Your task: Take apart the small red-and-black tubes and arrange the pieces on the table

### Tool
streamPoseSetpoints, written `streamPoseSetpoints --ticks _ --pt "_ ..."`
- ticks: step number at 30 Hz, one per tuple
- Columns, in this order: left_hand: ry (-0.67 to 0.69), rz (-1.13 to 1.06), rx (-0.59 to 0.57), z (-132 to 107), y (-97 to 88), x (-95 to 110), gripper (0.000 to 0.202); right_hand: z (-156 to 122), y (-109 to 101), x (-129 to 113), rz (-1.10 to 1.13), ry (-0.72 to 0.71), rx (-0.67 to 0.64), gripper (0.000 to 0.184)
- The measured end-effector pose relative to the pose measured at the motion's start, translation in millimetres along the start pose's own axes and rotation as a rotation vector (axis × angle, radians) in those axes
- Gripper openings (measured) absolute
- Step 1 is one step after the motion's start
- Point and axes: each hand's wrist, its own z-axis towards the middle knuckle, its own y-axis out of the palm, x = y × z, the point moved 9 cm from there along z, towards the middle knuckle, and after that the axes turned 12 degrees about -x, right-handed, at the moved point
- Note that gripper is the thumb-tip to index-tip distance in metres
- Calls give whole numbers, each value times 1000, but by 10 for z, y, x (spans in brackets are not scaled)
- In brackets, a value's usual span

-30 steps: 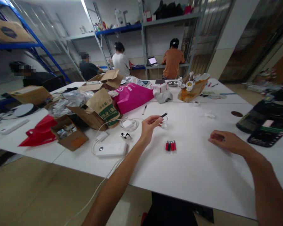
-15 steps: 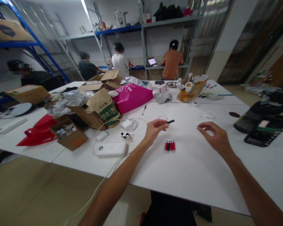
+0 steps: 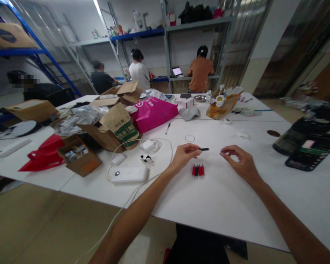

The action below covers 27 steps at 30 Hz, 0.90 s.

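Observation:
My left hand [image 3: 185, 156] pinches a short, slim black rod [image 3: 204, 149] that sticks out to the right. Across a small gap, my right hand [image 3: 239, 160] has thumb and forefinger closed on a tiny dark piece [image 3: 222, 151] too small to name. Below and between them, several small red and black pieces with metal-looking tips [image 3: 198, 170] lie side by side on the white table [image 3: 209, 205]. A thin ring [image 3: 190, 138] lies just beyond my left hand.
Left of my arm are a white power bank [image 3: 129, 174], a coiled white cable [image 3: 151, 145] and a small open box [image 3: 79, 154]. Behind stand a magenta bag [image 3: 155, 113] and a paper bag [image 3: 121, 126]. A phone [image 3: 311, 152] leans at right. Several people sit beyond the table.
My hands have come closer together. The black rod has moved right and slightly down, now nearly level; my right hand has moved left. The ring shows more fully.

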Motion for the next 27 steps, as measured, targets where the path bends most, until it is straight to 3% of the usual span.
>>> streamPoseSetpoints --ticks 12,27 --pt "-21 112 -69 -37 142 6 39 -10 238 -210 36 -63 -76 23" --pt "-52 80 -119 -42 175 -31 40 -18 245 -277 45 -93 -82 19"
